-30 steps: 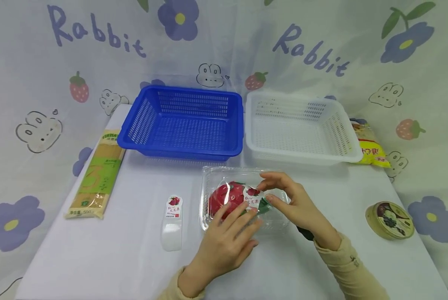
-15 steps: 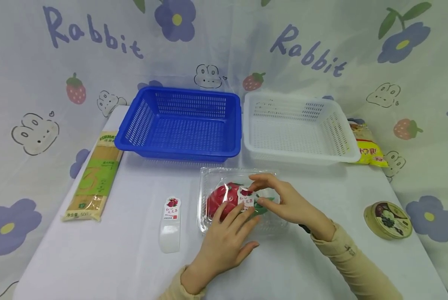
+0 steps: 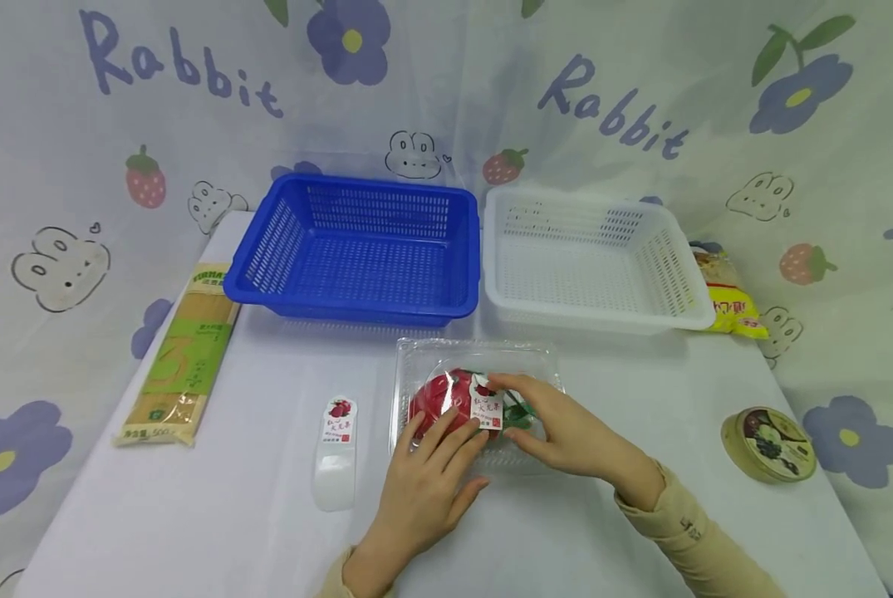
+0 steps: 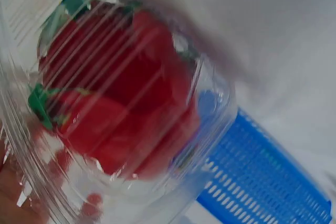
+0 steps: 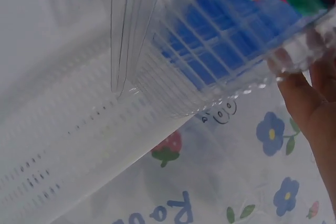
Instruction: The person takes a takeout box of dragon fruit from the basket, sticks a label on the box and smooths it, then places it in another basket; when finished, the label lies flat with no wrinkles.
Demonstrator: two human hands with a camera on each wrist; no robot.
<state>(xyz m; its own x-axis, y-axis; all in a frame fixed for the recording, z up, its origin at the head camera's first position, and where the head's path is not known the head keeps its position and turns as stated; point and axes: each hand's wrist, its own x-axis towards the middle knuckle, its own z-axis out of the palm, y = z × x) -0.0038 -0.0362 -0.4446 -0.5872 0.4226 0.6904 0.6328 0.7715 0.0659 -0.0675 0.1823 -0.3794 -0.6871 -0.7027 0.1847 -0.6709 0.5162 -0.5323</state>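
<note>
Left hand of mine (image 3: 427, 490) lies with its fingers straight and spread over the near side of a clear plastic clamshell box (image 3: 410, 355). Right hand (image 3: 569, 432) comes in from the other side, forefinger and thumb held apart — the forefinger touches the upper edge of a dragon fruit label (image 3: 487, 407) on the lid, the thumb just beside it; whether the label sticks flat, I cannot tell. Through the plastic I see red fruit with green leafy parts (image 3: 434, 394). The box sits on the white table (image 3: 192, 515), in front of a blue basket (image 3: 349, 311) and a white basket (image 3: 603, 317). To the left of the box lies a backing strip (image 3: 336, 477) bearing a similar label; farther left, a spaghetti pack (image 3: 184, 357). On my right are a round tin (image 3: 778, 444) and — partly behind the white basket — a yellow bag (image 3: 733, 307).
</note>
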